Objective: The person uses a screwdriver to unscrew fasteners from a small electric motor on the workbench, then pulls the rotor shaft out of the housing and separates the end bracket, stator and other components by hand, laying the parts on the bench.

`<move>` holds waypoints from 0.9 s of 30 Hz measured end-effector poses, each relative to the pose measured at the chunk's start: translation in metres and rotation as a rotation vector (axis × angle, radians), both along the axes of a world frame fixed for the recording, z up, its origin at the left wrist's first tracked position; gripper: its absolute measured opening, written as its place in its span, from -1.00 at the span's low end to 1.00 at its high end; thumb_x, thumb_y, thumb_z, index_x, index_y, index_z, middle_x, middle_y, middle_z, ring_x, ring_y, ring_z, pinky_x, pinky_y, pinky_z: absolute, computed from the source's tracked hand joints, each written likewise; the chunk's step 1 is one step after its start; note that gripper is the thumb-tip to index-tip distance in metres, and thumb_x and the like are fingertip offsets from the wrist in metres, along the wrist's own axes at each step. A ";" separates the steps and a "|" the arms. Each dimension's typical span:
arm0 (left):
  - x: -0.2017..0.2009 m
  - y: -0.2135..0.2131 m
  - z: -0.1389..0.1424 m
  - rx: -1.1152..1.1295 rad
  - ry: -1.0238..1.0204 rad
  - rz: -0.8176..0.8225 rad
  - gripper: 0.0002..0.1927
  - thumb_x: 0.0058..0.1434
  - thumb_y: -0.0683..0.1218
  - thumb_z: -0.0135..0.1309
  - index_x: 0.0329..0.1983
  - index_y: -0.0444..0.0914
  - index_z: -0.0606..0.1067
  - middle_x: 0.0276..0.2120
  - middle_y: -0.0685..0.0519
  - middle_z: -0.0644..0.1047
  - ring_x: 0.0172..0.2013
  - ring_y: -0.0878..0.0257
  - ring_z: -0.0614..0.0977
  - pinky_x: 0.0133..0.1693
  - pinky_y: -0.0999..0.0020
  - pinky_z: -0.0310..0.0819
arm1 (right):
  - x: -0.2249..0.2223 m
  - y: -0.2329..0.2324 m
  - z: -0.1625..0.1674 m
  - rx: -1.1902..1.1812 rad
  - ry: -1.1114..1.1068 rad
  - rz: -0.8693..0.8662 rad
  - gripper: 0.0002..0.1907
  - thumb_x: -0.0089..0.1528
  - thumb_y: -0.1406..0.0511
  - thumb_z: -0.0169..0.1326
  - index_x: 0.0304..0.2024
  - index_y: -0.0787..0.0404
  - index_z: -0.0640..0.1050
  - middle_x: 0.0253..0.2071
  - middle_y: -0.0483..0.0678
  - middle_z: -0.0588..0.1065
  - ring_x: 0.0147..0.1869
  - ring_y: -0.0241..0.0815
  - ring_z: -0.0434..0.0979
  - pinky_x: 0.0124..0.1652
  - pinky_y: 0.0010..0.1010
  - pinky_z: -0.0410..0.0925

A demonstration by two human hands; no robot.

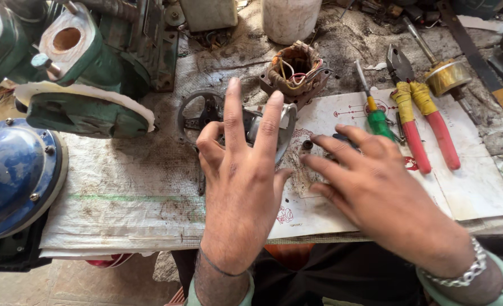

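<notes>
The left grip lies over the motor part on the desk; the coil stator sits behind it, the screwdriver and pliers beyond the right grip.

White printed sheet w/ red diagram marks lies flat at 3 o'clock, under pliers & screwdriver, right edge past table centre. White woven sack w/ faint green stripe spread at 8 o'clock. No screens or signs.

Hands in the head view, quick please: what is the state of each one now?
Left hand: open, fingers spread over the grey motor part, thumb against it.
Right hand: open, holding nothing, fingertips by a small dark bushing.
</notes>
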State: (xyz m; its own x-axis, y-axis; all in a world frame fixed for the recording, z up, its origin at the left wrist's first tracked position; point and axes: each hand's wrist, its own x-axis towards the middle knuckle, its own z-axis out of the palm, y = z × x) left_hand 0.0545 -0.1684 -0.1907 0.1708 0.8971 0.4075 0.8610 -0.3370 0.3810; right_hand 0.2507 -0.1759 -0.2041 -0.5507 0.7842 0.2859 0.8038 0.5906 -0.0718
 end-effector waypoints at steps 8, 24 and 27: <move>0.003 -0.014 0.011 0.009 -0.143 -0.130 -0.25 -0.03 -0.23 0.36 0.28 -0.25 0.39 0.20 -0.11 0.35 0.11 -0.08 0.40 0.13 0.06 0.37 | -0.009 0.001 -0.004 -0.017 0.001 -0.015 -0.48 0.21 0.05 0.06 0.11 0.20 0.53 0.16 0.12 0.46 0.39 0.20 0.28 0.20 0.12 0.14; 0.016 -0.023 0.008 0.053 -0.378 -0.416 -0.54 0.13 -0.22 0.31 0.11 -0.27 0.46 -0.07 -0.02 0.54 -0.03 0.05 0.59 0.01 0.20 0.51 | 0.029 -0.014 0.008 -0.660 1.300 -0.100 -0.65 0.17 0.53 0.21 -0.01 0.29 0.48 -0.06 0.03 0.60 0.14 -0.20 0.62 0.03 -0.35 0.51; 0.021 -0.024 0.004 0.085 -0.390 -0.414 -0.63 0.21 -0.22 0.27 0.07 -0.26 0.47 -0.11 0.02 0.56 -0.06 0.08 0.61 -0.02 0.25 0.52 | 0.030 -0.013 0.006 -0.735 1.370 -0.110 -0.58 0.13 0.57 0.19 0.01 0.30 0.42 -0.05 0.01 0.53 0.14 -0.19 0.58 0.08 -0.32 0.50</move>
State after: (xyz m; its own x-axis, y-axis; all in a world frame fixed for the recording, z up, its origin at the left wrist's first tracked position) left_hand 0.0759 -0.1923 -0.1868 0.3234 0.7490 0.5783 0.4518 -0.6592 0.6011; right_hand 0.2812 -0.1886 -0.1976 -0.1332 0.9897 0.0530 -0.0795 0.0427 -0.9959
